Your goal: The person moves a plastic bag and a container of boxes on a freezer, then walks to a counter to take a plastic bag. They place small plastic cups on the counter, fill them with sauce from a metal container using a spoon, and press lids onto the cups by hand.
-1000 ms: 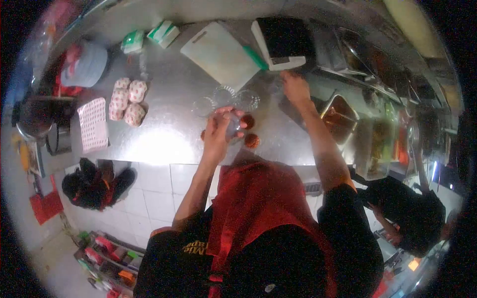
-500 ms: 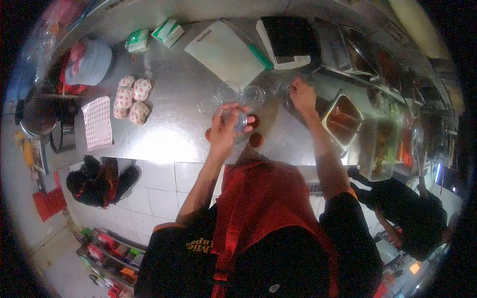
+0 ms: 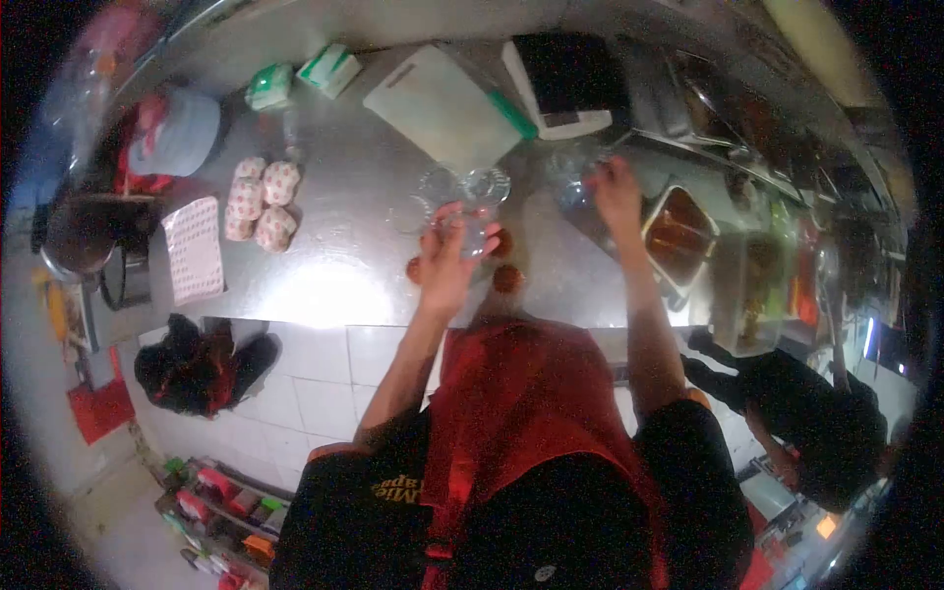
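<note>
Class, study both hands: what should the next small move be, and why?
Probably have the left hand lower its clear piece onto the steel table beside the clear round containers: they sit just beyond its fingertips, while orange-red rounds lie close by. The right hand is off at other clear plastic; blur hides whether it holds any.
</note>
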Demonstrator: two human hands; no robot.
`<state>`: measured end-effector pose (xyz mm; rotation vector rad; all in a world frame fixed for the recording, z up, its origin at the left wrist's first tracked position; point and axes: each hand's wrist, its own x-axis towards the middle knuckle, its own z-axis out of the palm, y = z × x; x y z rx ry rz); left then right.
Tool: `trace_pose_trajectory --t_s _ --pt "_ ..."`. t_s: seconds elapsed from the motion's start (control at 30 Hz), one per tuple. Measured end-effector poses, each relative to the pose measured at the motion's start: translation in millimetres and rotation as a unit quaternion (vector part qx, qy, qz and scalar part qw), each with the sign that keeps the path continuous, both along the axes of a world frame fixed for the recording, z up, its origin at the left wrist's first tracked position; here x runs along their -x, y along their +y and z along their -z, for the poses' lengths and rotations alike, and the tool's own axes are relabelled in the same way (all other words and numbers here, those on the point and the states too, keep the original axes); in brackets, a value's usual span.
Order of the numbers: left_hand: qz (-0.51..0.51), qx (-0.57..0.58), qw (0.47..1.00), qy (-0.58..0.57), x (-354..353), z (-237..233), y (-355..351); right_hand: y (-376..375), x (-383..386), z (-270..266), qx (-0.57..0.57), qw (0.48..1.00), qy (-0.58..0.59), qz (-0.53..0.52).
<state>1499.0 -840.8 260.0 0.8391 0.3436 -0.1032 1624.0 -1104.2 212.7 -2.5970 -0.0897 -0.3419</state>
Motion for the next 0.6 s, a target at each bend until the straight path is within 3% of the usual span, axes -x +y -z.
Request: trace_pose_trajectory --t_s 0.03,0.07,0.1,0.17,0.2,0.27,0.3,0.37,0.53,0.6 --pt "-0.006 0.002 1.0 -0.005 -1 -3 -3 10 7 -31 -0.249 0.96 0.119 0.049" --pt "-0.009 -0.003 1.0 -0.003 -3 -2 -5 18 19 -53 -0.475 0.844 0.231 0.098" --pt "-0.02 0.014 1.0 -0.014 -6 0 -9 27 33 -63 -0.477 0.843 0.231 0.096" --pt "-0.025 0.033 0.998 -0.037 -10 -4 -17 55 63 -78 -0.637 0.722 0.269 0.019" --pt "-0.022 0.032 0.999 -0.037 -12 -6 -21 69 74 -81 -0.638 0.722 0.267 0.021" --pt "-0.023 0.044 0.998 -0.037 -15 -9 -27 92 87 -84 -0.708 0.647 0.28 0.05" --pt "-0.019 0.044 0.998 -0.037 -16 -9 -29 95 86 -79 -0.709 0.646 0.278 0.053" --pt "-0.026 0.005 0.999 -0.03 -16 -10 -30 101 88 -63 -0.754 0.595 0.263 0.091" --pt "-0.011 0.008 0.996 -0.088 -15 -9 -29 104 97 -55 -0.764 0.591 0.238 0.098" --pt "0.024 -0.102 0.991 -0.083 -14 -12 -30 106 100 -54 -0.773 0.583 0.234 0.091"
